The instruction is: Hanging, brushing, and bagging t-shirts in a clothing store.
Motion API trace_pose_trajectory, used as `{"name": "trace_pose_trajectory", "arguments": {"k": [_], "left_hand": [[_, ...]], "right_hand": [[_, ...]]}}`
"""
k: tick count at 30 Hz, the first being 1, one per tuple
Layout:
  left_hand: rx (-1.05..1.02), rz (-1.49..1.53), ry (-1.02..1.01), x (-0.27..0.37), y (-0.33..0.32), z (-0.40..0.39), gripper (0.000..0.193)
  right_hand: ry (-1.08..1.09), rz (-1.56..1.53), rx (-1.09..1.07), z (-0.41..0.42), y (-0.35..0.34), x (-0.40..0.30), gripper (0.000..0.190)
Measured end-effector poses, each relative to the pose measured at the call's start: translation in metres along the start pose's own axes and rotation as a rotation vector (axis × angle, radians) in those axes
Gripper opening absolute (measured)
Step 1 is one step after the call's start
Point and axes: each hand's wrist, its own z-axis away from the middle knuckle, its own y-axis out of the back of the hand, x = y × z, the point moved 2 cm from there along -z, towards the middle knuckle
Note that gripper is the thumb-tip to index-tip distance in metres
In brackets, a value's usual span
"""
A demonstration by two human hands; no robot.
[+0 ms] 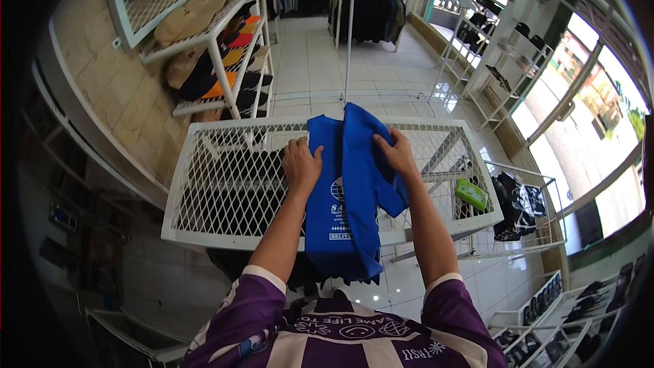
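Note:
A blue T-shirt (327, 199) with a white print, partly folded, lies across a white metal mesh table (179, 194); its lower end hangs over the near edge. Its right part is lifted and folded over towards the middle, covering some of the print. At the shirt's left edge rests my left hand (302, 163), fingers bent and thumb apart; a grip on the cloth is not visible. My right hand (396, 151) holds the fabric on the right side near the top, thumb above and fingers partly hidden by the cloth.
A green packet (471, 193) lies at the table's right end. White shelving with caps (225, 84) stands beyond the table on the left. A thin white pole (350, 36) rises behind it. On the right, a white wire basket (557, 214) holds dark packaged items.

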Motion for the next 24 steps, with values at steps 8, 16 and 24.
{"name": "trace_pose_trajectory", "arguments": {"k": [8, 16, 24], "left_hand": [[0.221, -0.035, -0.102, -0.001, -0.004, -0.002, 0.020], [0.218, 0.217, -0.019, -0.010, 0.087, -0.058, 0.016], [-0.125, -0.009, -0.031, -0.038, 0.066, -0.029, 0.046]], "right_hand": [[0.049, -0.073, 0.144, 0.009, 0.002, -0.018, 0.032], [0.163, 0.344, 0.212, -0.035, 0.110, -0.083, 0.032], [0.215, 0.743, 0.310, -0.032, 0.073, -0.031, 0.042]]}}
